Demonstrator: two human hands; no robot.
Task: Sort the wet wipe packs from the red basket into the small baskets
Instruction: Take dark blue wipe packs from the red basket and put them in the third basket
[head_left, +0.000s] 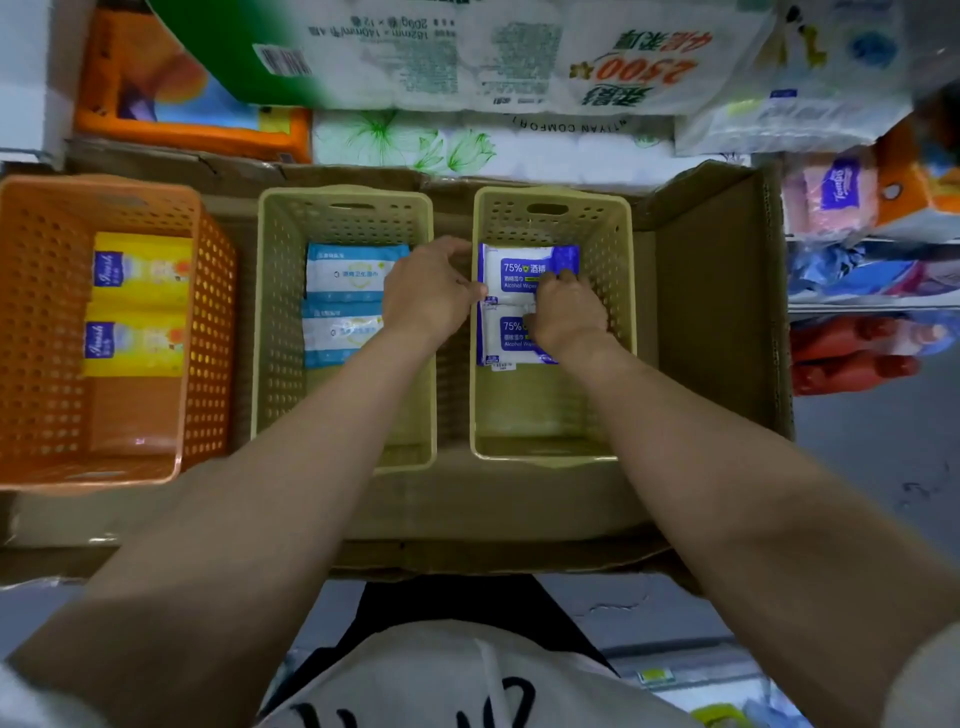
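Three baskets stand side by side in a cardboard tray. The orange basket on the left holds two yellow wipe packs. The middle beige basket holds two light blue and white packs. In the right beige basket two blue and white alcohol wipe packs lie one behind the other: a far pack and a near pack. My left hand reaches over the wall between the beige baskets, its fingertips at the far pack's left edge. My right hand rests curled on top of both alcohol packs.
Large packs of toilet paper and tissue are stacked behind the tray. More tissue packs sit on shelves to the right. The near halves of all three baskets hold nothing. No red basket is in view.
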